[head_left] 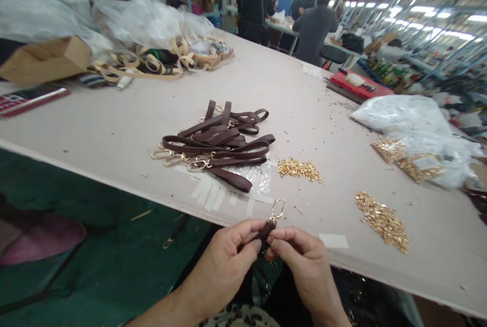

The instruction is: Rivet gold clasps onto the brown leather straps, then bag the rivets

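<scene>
A dark brown leather strap (268,227) with a gold clasp (278,208) at its top is at the table's front edge. My left hand (232,256) is closed on the strap, thumb and fingers pinching it. On the strap's other side, my right hand (302,263) has its thumb and forefinger pressed together; whatever lies between them is too small to make out. Beyond my hands is a pile of brown straps (224,139) with gold clasps. Small gold pieces (300,169) form one heap right of the pile, and another gold heap (382,221) lies farther right.
Clear plastic bags (407,119) and a red case (359,85) are at the right. A cardboard box (47,60), beige straps (144,65) and plastic wrapping (140,17) cover the back left. Several people are at tables in the background. A pink seat (45,238) is at lower left.
</scene>
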{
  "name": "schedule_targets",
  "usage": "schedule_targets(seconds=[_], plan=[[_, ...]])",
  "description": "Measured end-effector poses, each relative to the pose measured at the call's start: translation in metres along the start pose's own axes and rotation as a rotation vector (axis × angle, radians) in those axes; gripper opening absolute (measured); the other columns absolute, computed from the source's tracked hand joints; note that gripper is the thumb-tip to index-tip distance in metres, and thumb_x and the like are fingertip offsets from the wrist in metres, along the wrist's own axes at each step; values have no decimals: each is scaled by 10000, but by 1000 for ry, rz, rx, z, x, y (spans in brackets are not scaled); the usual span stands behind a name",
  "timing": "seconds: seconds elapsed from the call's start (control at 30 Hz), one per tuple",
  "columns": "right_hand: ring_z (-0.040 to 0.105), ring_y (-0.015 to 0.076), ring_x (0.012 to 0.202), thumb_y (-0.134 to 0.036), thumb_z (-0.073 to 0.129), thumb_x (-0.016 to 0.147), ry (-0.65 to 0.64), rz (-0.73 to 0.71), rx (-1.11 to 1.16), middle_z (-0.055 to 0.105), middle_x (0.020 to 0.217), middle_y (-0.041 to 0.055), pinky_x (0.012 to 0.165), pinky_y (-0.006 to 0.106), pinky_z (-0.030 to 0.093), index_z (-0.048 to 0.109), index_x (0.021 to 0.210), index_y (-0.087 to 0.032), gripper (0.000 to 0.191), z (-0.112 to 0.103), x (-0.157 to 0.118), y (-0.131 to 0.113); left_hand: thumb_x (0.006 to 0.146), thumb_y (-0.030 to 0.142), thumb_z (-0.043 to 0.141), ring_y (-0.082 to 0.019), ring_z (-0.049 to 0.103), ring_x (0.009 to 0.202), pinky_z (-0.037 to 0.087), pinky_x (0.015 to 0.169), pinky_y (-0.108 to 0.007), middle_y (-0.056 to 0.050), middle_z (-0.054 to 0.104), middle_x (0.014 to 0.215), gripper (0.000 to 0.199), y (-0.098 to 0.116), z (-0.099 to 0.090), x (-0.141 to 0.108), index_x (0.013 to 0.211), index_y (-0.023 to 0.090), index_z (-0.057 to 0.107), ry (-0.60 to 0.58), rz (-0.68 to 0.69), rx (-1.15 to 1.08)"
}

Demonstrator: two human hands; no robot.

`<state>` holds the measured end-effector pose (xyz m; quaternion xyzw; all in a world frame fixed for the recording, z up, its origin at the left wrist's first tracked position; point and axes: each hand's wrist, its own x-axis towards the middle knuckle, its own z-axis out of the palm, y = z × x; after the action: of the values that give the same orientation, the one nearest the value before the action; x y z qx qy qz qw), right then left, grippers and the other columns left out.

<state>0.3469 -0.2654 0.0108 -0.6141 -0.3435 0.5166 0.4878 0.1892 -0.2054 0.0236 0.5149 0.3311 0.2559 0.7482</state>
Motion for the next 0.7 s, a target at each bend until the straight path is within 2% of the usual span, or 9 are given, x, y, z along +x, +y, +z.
schedule_targets(seconds=[0.17,0.27,0.4,0.53,0.63,0.7], plan=[[614,136,662,-373,741,784,3,38,-58,700,690,8,655,248,497,752,808,-192,182,-3,-2,-5,935,157,501,-145,679,971,515,888,-224,27,738,1079,362,-1,1,-2,1223,296,670,-3,38,136],[629,150,719,-345,751,771,28,15,-36,724,759,12,693,256,503,744,795,-194,153,-1,-6,-9,936,192,510,-160,686,1030,524,904,-209,36,736,1126,359,-7,-1,-4,1234,322,663,31,96,318],[628,132,724,-293,762,761,34,-43,146,705,752,-10,703,240,505,655,765,-190,148,5,-8,-4,928,270,545,-194,700,1050,542,900,-205,23,752,1099,355,-27,-11,-3,1262,334,648,60,246,544],[613,120,655,-233,798,716,67,-58,340,643,711,-48,635,238,498,503,762,-210,300,9,-7,8,908,257,569,-194,723,985,563,855,-204,22,761,1056,394,-43,-16,5,1281,371,629,-27,349,534],[613,127,655,-215,751,758,86,-108,265,628,743,-51,627,253,493,492,795,-222,262,2,-11,8,925,332,548,-179,728,794,595,728,-227,-2,757,932,356,-40,-3,8,1268,356,641,-65,204,348],[612,130,683,-229,730,783,133,-136,61,640,764,-44,657,256,488,533,814,-222,200,-15,-14,3,927,405,531,-160,680,644,582,591,-229,-19,726,838,382,-35,9,8,1285,316,633,-47,38,177]])
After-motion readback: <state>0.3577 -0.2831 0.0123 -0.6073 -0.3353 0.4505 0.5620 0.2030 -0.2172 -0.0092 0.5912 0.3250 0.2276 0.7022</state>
